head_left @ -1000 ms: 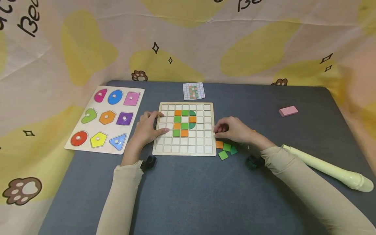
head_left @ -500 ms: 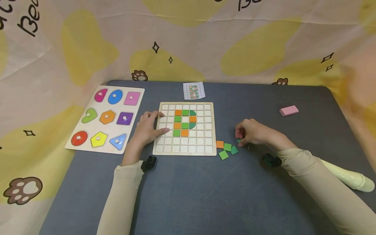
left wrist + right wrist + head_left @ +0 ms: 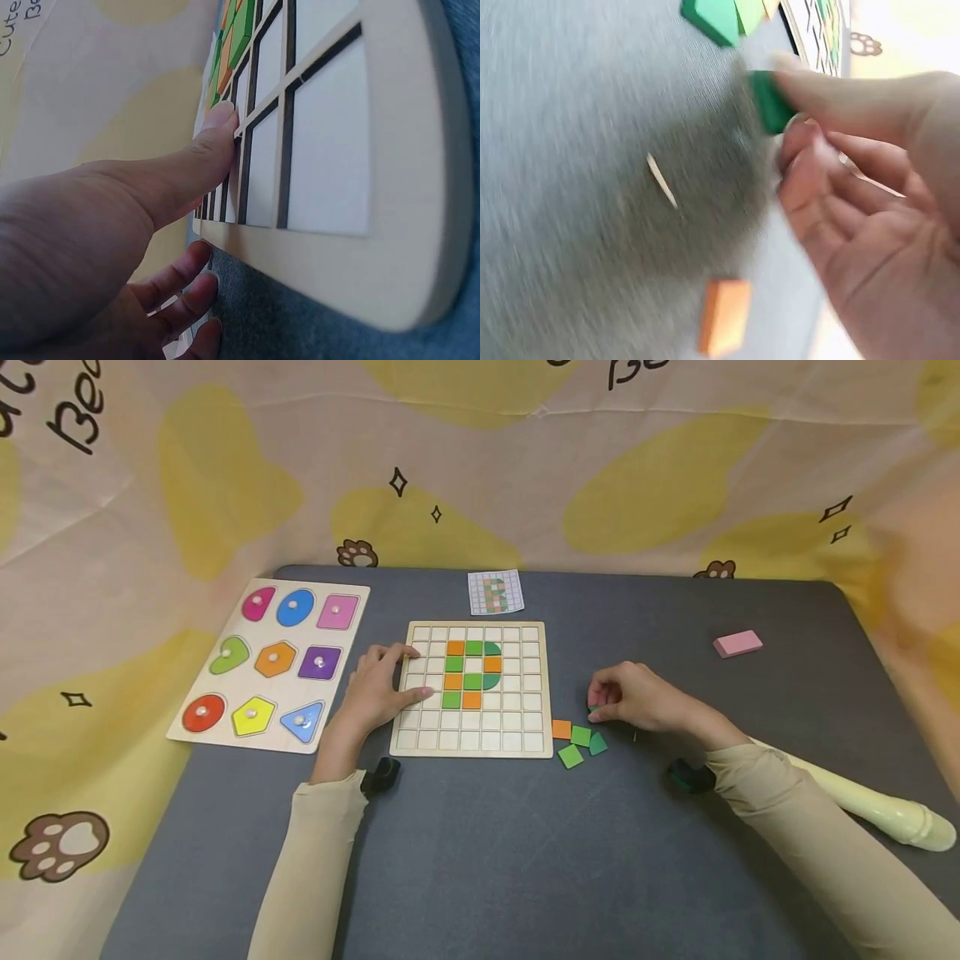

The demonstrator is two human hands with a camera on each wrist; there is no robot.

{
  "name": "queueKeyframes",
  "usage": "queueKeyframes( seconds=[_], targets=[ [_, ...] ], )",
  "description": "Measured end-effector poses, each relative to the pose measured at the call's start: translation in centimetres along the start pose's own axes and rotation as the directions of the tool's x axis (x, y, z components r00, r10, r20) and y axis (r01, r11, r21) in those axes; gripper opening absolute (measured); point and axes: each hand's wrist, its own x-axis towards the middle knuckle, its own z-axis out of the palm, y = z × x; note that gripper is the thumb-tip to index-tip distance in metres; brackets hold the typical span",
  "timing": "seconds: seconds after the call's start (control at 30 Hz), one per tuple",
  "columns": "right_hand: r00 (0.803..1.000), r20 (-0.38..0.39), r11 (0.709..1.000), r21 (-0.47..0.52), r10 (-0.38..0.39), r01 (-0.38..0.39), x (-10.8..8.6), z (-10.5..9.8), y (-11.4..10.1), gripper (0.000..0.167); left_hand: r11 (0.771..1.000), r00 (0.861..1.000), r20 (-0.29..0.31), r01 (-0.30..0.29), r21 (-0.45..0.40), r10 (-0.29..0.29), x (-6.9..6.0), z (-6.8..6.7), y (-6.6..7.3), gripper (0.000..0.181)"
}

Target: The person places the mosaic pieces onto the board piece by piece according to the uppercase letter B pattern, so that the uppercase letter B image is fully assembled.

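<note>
My right hand (image 3: 637, 697) pinches a dark green tile (image 3: 770, 103) between thumb and fingertips, to the right of the wooden grid board (image 3: 399, 742). In the head view that tile is nearly hidden by the fingers. Resting on the board's left edge is my left hand (image 3: 375, 681), its thumb (image 3: 202, 154) and index finger extended over the squares. Other fingers of that hand sit beside the rim in the left wrist view. Orange and green tiles (image 3: 472, 682) form a pattern in the grid. Loose by the board's lower right corner lie an orange tile (image 3: 561, 729) and several green ones (image 3: 571, 756).
Behind the board lies a pattern card (image 3: 496, 592). A shape puzzle (image 3: 303, 610) occupies the left, a pink block (image 3: 738, 643) the right. A pale yellow tube (image 3: 862, 797) lies partly behind the right forearm. The right wrist view shows a thin sliver (image 3: 662, 181) and another orange tile (image 3: 726, 319).
My right hand went from the board's right edge rightward to a dark green tile, took hold of it, and has shifted slightly back left with it. The left hand stays in place.
</note>
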Motion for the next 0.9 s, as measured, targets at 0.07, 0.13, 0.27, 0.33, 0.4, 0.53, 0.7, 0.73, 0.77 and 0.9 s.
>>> queueKeyframes(
  seconds=[0.07,0.13,0.27,0.33,0.4,0.53,0.7,0.73,0.77,0.9],
  targets=[
    [0.998,-0.065,0.998,0.054,-0.019,0.022,0.5,0.7,-0.2,0.011,1.0,1.0,-0.001,0.0,0.003,0.0,0.0,0.0,-0.1,0.069],
    [0.993,-0.117,0.992,0.12,-0.018,0.033,1.2,1.6,-0.7,0.009,1.0,1.0,-0.001,-0.001,0.005,0.001,0.0,0.0,-0.1,0.069],
    [0.985,-0.174,0.973,0.231,0.02,0.021,2.5,3.5,-2.0,0.008,1.0,1.0,-0.001,0.002,0.0,-0.002,0.0,0.0,-0.2,0.069],
    [0.981,-0.192,0.965,0.261,0.035,0.016,3.2,4.3,-2.8,0.008,1.0,1.0,0.0,0.003,-0.001,-0.003,0.0,0.0,-0.2,0.069],
    [0.977,-0.208,0.959,0.283,0.042,0.019,3.9,5.1,-3.5,0.008,1.0,1.0,0.0,0.002,0.001,-0.002,0.0,0.1,-0.2,0.069],
    [0.97,-0.24,0.953,0.3,0.025,0.049,5.4,6.2,-4.8,0.008,1.0,1.0,-0.002,0.003,0.001,-0.003,0.1,0.1,-0.2,0.069],
    [0.965,-0.261,0.953,0.295,0.007,0.073,6.8,7.2,-5.8,0.007,1.0,1.0,-0.001,0.0,0.003,0.0,0.0,0.1,-0.1,0.069],
    [0.965,-0.264,0.955,0.289,0.006,0.073,7.0,7.4,-6.0,0.007,1.0,1.0,-0.001,-0.001,0.004,0.001,0.0,0.1,-0.1,0.069],
    [0.964,-0.265,0.956,0.284,0.004,0.074,7.2,7.5,-6.1,0.007,1.0,1.0,-0.001,-0.002,0.005,0.002,0.0,0.1,-0.1,0.069],
    [0.97,-0.242,0.967,0.246,-0.008,0.07,7.8,7.8,-6.4,0.005,1.0,1.0,-0.004,-0.003,0.003,0.003,0.0,0.1,-0.2,0.069]
  ],
)
